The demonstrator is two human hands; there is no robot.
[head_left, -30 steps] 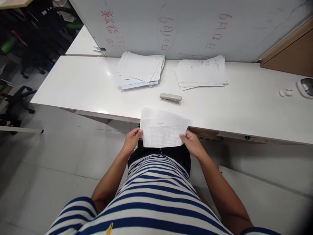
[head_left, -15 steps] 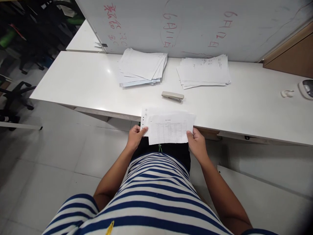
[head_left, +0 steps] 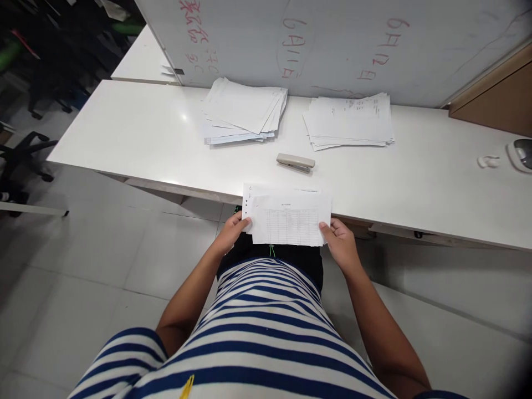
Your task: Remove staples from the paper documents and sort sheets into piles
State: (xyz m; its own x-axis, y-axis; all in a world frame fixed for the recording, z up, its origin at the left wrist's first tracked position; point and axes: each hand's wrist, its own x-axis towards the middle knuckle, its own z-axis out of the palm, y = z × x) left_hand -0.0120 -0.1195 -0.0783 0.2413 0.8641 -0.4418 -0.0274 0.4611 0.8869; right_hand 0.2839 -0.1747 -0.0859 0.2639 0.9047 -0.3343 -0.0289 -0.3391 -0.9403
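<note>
Several paper sheets [head_left: 286, 221] are held flat in front of my waist, at the desk's near edge. A printed table covers the top sheet, and a sheet beneath sticks out at the left with punched holes along its side. My left hand [head_left: 230, 231] pinches the left edge, thumb on top. My right hand [head_left: 339, 241] grips the right edge the same way, near the lower corner. The fingers under the paper are partly hidden. Just beyond the sheets, a beige stapler [head_left: 296, 162] lies on the desk, touched by neither hand.
On the white desk [head_left: 137, 138] lie a fanned left paper stack [head_left: 245, 108] and a right paper stack [head_left: 349, 122]. Behind them stands a whiteboard [head_left: 332, 44] with red writing. A small white object [head_left: 488, 161] sits at the far right, near a brown panel [head_left: 499, 94].
The sheets have been squared up somewhat; their right edges now line up more closely. Both hands keep their grip, and the right hand has shifted slightly outward. The view has moved a little.
</note>
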